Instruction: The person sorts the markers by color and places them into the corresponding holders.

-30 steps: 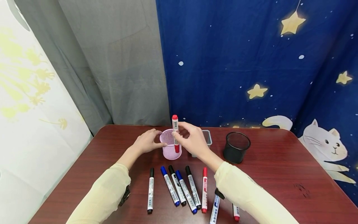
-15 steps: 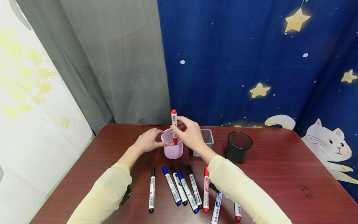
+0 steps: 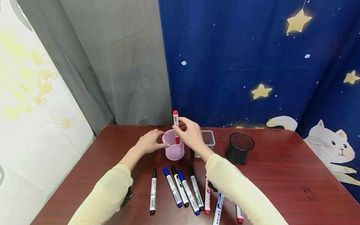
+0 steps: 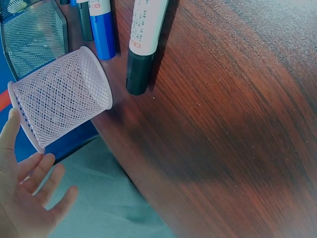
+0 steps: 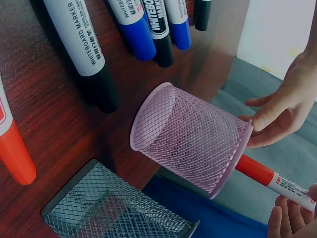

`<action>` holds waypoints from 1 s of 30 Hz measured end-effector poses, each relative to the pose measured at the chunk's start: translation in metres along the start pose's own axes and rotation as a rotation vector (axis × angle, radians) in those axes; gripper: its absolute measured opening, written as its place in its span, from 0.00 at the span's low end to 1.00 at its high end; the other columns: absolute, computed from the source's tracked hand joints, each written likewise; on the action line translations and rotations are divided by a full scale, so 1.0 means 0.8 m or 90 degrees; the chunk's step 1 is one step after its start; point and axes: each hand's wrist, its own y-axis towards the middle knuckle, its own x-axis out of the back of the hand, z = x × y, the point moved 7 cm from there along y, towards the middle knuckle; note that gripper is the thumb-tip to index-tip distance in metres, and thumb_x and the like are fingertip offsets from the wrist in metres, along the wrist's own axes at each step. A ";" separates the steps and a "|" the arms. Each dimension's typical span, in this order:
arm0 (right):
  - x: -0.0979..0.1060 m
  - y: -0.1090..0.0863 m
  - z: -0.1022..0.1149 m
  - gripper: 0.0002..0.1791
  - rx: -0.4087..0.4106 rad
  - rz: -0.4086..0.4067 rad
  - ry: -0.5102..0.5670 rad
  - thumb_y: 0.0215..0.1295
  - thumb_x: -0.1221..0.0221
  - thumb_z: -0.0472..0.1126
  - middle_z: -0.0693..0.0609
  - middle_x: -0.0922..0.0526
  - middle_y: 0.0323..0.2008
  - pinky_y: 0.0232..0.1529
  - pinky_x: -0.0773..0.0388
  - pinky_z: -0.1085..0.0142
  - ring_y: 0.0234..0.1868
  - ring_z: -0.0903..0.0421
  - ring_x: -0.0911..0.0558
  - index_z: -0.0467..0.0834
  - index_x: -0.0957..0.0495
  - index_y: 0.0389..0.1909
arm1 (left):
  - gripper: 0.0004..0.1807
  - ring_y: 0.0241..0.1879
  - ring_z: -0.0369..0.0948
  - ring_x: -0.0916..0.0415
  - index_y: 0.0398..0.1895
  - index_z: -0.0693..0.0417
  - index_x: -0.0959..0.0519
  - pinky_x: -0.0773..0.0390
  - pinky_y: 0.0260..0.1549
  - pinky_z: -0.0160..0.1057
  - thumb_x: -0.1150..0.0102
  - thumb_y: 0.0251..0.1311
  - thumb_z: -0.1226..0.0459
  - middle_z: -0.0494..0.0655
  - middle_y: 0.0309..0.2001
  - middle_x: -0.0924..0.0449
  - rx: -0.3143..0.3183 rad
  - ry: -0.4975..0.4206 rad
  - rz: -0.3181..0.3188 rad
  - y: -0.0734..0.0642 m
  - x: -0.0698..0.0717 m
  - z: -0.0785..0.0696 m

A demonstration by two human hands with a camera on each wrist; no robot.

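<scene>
My left hand (image 3: 149, 143) holds the rim of a pink mesh pen cup (image 3: 175, 152), thumb at the near side and a finger at the far side. In the left wrist view the other fingers of the left hand (image 4: 34, 193) spread loosely below the cup (image 4: 64, 101). Between thumb and fingers, my right hand (image 3: 192, 135) pinches a red marker (image 3: 176, 120), upright at the cup's mouth. Seen from the right wrist, the marker's red lower end (image 5: 255, 169) is right at the rim, its tip hidden there.
Several black, blue and red markers (image 3: 172, 190) lie on the dark red table (image 3: 112, 156) in front of the cup. A rectangular mesh holder (image 3: 208, 138) stands behind my right wrist, and a round black mesh cup (image 3: 240, 150) to its right. Curtains hang behind the table.
My right hand has raised the red marker slightly and brought its lower end from in front of the cup to its mouth. The left hand keeps its hold on the rim.
</scene>
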 end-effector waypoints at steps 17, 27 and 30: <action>-0.020 -0.003 -0.018 0.16 -0.033 0.012 -0.018 0.55 0.40 0.46 0.57 0.20 0.28 0.27 0.29 0.70 0.26 0.66 0.23 0.46 0.23 0.44 | 0.36 0.45 0.48 0.30 0.50 0.59 0.27 0.29 0.40 0.50 0.41 0.44 0.42 0.53 0.43 0.27 -0.009 0.014 -0.003 -0.001 -0.001 -0.002; -0.026 -0.012 -0.023 0.15 -0.044 0.019 -0.019 0.54 0.40 0.45 0.57 0.19 0.29 0.28 0.28 0.66 0.29 0.62 0.21 0.46 0.23 0.43 | 0.36 0.44 0.48 0.29 0.50 0.58 0.27 0.29 0.39 0.49 0.41 0.44 0.42 0.52 0.42 0.27 -0.017 0.012 -0.010 -0.002 0.002 -0.004; -0.025 -0.013 -0.025 0.15 -0.038 0.011 -0.020 0.53 0.40 0.44 0.56 0.19 0.29 0.28 0.27 0.66 0.30 0.60 0.20 0.46 0.23 0.43 | 0.35 0.43 0.47 0.29 0.50 0.58 0.27 0.29 0.38 0.49 0.40 0.44 0.42 0.52 0.41 0.27 -0.018 0.011 -0.011 -0.002 0.003 -0.003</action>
